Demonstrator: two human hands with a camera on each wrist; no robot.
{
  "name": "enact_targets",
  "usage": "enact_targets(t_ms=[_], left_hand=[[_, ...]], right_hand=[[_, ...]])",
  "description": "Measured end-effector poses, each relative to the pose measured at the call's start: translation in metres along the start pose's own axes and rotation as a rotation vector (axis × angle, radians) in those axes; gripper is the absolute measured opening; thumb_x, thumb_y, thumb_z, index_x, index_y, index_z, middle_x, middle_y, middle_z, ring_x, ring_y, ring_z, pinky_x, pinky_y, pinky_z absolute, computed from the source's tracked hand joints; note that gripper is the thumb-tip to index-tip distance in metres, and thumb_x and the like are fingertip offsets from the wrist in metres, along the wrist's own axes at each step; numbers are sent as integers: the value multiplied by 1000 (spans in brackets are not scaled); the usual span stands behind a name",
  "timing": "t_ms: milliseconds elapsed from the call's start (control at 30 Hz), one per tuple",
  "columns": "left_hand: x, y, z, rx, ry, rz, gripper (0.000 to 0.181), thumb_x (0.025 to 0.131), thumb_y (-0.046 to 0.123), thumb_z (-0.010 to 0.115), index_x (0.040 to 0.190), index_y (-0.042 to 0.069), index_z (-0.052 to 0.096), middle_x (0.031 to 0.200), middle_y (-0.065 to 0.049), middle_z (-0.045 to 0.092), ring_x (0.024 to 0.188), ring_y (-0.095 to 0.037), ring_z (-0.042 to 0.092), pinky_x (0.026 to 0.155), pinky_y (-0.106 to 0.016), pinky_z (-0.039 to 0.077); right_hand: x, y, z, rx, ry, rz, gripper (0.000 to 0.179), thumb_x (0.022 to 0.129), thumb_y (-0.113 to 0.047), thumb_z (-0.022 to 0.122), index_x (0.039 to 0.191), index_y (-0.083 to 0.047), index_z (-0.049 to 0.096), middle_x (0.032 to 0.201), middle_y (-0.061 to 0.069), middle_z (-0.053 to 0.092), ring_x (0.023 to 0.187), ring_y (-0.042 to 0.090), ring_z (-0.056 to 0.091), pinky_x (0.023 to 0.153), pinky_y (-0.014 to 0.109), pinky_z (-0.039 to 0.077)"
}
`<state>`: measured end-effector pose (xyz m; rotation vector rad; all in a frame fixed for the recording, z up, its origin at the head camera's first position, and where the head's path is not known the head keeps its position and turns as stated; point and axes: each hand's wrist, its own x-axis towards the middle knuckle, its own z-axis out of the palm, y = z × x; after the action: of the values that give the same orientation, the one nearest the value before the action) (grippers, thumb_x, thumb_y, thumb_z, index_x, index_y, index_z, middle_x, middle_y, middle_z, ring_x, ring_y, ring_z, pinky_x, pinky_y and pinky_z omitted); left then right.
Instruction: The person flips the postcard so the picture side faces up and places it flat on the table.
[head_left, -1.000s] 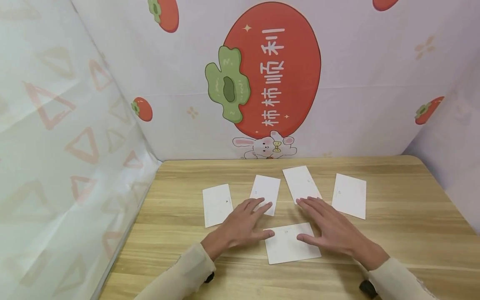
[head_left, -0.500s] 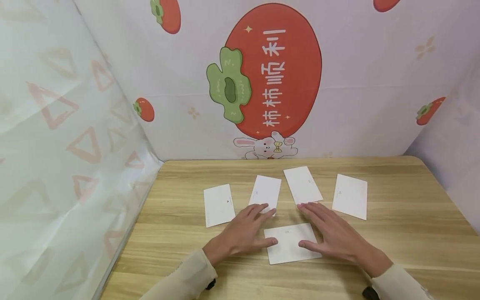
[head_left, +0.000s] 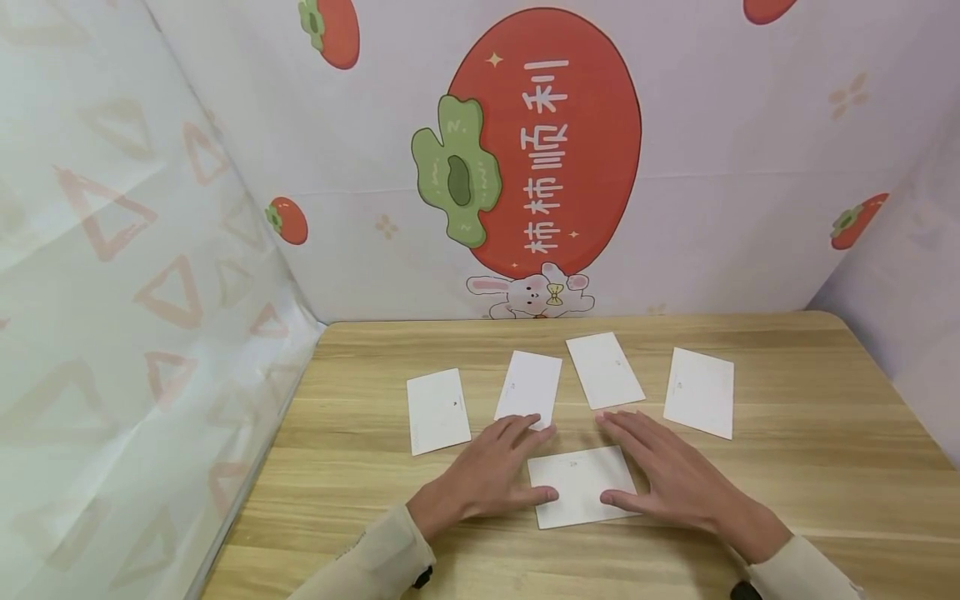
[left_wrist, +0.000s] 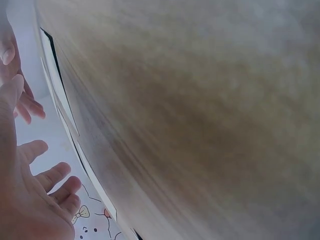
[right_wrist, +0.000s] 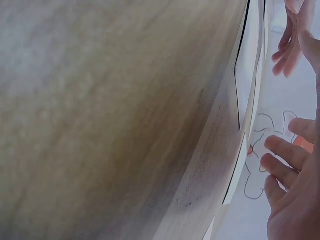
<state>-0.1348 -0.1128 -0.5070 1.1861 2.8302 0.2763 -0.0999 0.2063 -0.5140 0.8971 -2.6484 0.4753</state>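
Note:
A white card (head_left: 581, 487) lies crosswise on the wooden table, between my two hands. My left hand (head_left: 487, 473) hovers at its left edge, fingers loosely extended and the thumb over the card. Its fingertips overlap the near end of another white card (head_left: 531, 383). On the opposite side, my right hand (head_left: 671, 477) has its fingers stretched out and its thumb above the front card's right part. Both wrist views show gaps between the tabletop and the left hand (left_wrist: 37, 200) and the right hand (right_wrist: 297, 195). Neither hand holds anything.
More white cards lie in the back row: a left card (head_left: 438, 412), a middle card (head_left: 606, 371) and a right card (head_left: 699, 392). The wooden table (head_left: 337, 500) meets a printed backdrop (head_left: 375, 267) at its far edge. A patterned curtain (head_left: 112, 333) borders the left side.
Both hands have drawn slightly back toward the near edge, with fingertips leaving the middle back card. The cards have stayed where they were.

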Motion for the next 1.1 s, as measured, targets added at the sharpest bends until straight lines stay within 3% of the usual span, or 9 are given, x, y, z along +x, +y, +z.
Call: enact_targets(t_ms=[300, 600, 1100], left_hand=[[-5, 2, 1, -12, 17, 28, 87, 101, 79, 54, 170, 29, 39, 172, -5, 42, 155, -24, 44, 126, -46, 42], [-10, 4, 1, 24, 42, 50, 90, 98, 80, 59, 169, 28, 41, 170, -5, 44, 153, -23, 46, 126, -42, 43], [-13, 9, 5, 62, 20, 70, 93, 94, 83, 60, 168, 29, 42, 169, -4, 44, 154, -22, 44, 127, -40, 41]], right_hand=[[-5, -1, 1, -10, -8, -6, 96, 87, -70, 81, 161, -15, 54, 158, 3, 60, 141, 27, 59, 115, 37, 38], [-6, -2, 2, 15, 14, -53, 95, 87, -69, 82, 158, -12, 57, 155, 4, 62, 138, 29, 60, 125, 10, 10], [-13, -4, -1, 33, -37, -55, 96, 86, -71, 82, 158, -13, 57, 157, 5, 61, 140, 28, 59, 126, 7, 4]])
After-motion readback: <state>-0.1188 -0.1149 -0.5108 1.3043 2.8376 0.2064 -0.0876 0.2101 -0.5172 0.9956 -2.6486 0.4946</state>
